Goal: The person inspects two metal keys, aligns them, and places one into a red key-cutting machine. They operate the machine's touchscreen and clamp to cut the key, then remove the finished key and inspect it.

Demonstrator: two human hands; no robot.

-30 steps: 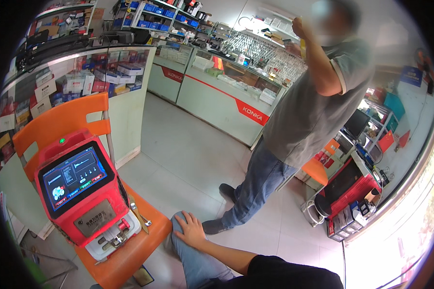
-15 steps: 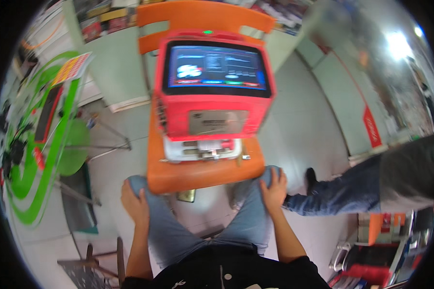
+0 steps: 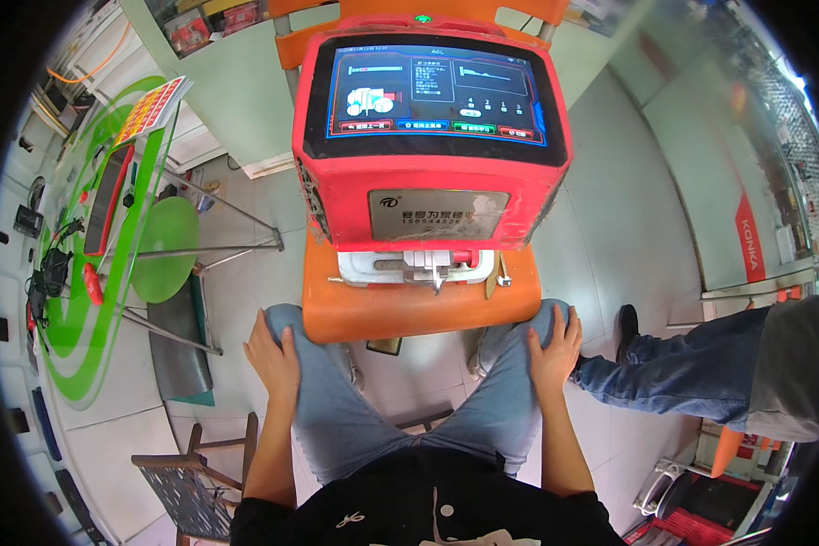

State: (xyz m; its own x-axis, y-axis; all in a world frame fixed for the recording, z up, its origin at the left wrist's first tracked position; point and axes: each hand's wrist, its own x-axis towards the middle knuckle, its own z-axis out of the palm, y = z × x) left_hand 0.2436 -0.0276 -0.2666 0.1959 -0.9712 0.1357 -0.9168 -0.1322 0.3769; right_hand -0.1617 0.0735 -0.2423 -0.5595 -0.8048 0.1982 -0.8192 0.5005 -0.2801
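My left hand rests on my left knee and my right hand on my right knee, fingers apart, neither holding anything. Just in front of them is an orange chair bearing a red boxy machine. Its lit touchscreen tilts up toward me, with a metal plate below and a silver clamp on a white base. A brass-coloured key-like piece and a small metal item lie beside the base on the seat.
A glass table at left holds cables, a red-black device and printed sheets, beside a green stool and wooden chair. Glass counters line the right. Another person's jeans-clad legs are right of my knee.
The view has swung to face the machine and tipped down, showing both my hands on my knees. The other person has moved to the right edge of the picture.
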